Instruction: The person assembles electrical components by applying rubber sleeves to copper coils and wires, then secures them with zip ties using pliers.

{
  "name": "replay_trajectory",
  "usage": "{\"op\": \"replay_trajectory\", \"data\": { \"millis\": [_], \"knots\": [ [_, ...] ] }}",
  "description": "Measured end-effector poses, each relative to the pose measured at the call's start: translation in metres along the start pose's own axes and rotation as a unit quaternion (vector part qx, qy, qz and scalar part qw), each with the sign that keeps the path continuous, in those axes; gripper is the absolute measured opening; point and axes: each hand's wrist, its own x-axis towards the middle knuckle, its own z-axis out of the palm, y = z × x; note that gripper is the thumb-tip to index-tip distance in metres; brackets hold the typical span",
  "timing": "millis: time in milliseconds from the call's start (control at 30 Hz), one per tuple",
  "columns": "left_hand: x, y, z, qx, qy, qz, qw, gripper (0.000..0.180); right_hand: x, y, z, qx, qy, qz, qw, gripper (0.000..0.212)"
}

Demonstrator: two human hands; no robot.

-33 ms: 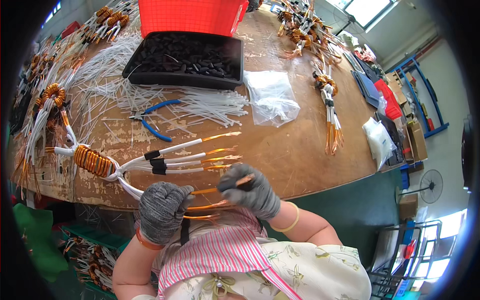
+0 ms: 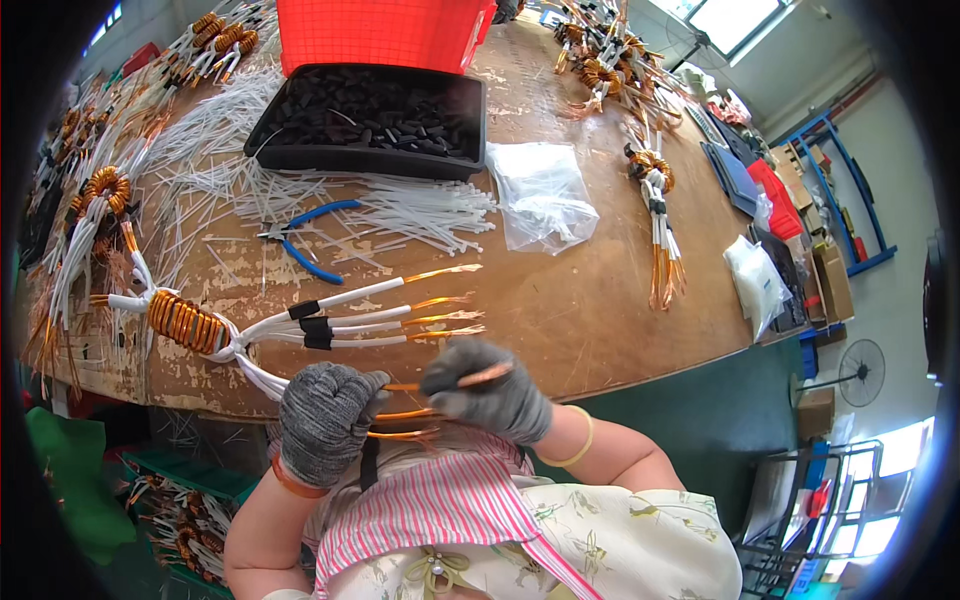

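Observation:
A copper-wound ring coil (image 2: 187,322) lies at the table's near left, with white-sleeved leads (image 2: 360,294) running right to bare copper ends. Two black sleeves (image 2: 316,332) sit around some of the upper leads. My left hand (image 2: 328,420), gloved in grey, is closed around the lower leads, whose copper ends (image 2: 405,414) stick out to the right. My right hand (image 2: 485,392), also gloved, pinches one of these copper wires, and its tip (image 2: 486,375) shows between the fingers. Motion blurs those fingers; whether they also hold a black sleeve I cannot tell.
Blue-handled cutters (image 2: 310,268) and white cable ties (image 2: 425,212) lie beyond the coil. Behind them stands a black tray (image 2: 370,162) of black sleeves, with a red basket (image 2: 380,35) at its back. Clear bags (image 2: 545,195) and more coils (image 2: 652,175) are farther right.
My right hand has slid slightly left along the copper wire, toward my left hand. The left hand and the coil have stayed in place.

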Motion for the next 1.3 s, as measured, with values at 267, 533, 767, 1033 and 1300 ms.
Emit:
{"op": "replay_trajectory", "data": {
  "millis": [267,533,767,1033,1300],
  "knots": [
    [-0.001,-0.002,-0.021,-0.019,-0.041,0.003,0.999,0.035,0.009,0.011,0.023,0.17,-0.023,0.069,0.983,0.032],
    [-0.031,-0.052,-0.045,0.108,-0.043,-0.002,0.993,0.03,0.025,0.018,0.037,-0.074,-0.067,-0.044,0.994,0.021],
    [-0.037,-0.059,-0.041,0.101,-0.008,0.021,0.995,0.026,0.039,0.018,0.035,-0.268,-0.102,-0.253,0.924,0.027],
    [-0.03,-0.066,-0.043,0.086,0.037,0.023,0.995,0.024,0.043,0.021,0.068,-0.227,-0.059,-0.224,0.946,0.025],
    [-0.04,-0.072,-0.042,0.091,0.031,0.034,0.995,0.023,0.046,0.02,0.064,-0.341,-0.025,-0.232,0.911,0.019]
  ]
}}
